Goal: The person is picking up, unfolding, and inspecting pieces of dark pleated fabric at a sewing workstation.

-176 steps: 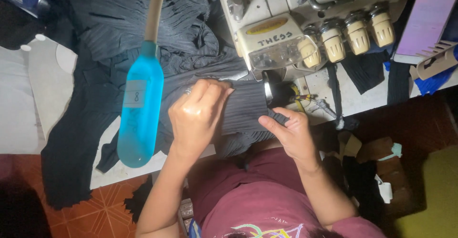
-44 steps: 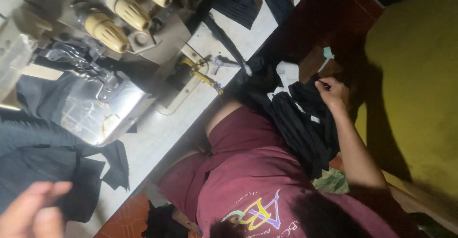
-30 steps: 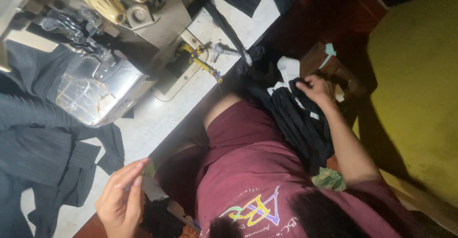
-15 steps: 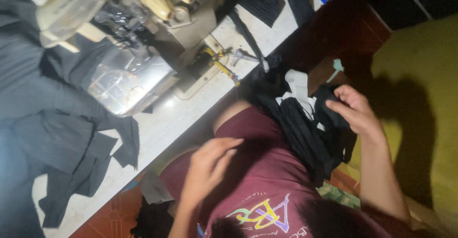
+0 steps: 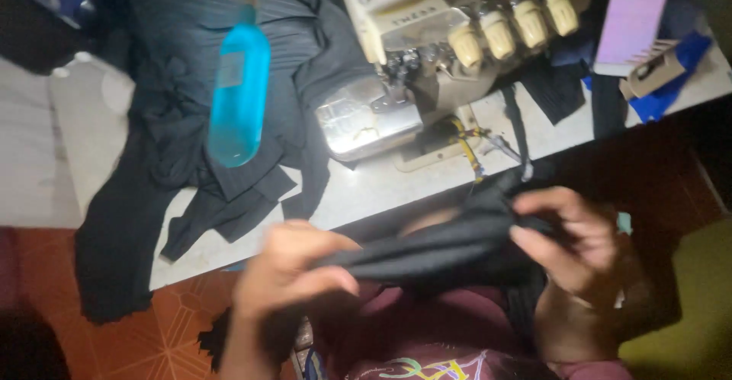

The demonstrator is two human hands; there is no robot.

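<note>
Overhead, blue bottle-shaped lamp (image 5: 238, 90), cream sewing machine (image 5: 427, 29).

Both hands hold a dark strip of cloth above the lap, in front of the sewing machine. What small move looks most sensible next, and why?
Probably lift the dark cloth forward onto the table toward the sewing machine. The left hand and right hand pinch it at both ends, stretched flat between them, and the shiny plate under the needle area is bare.
</note>
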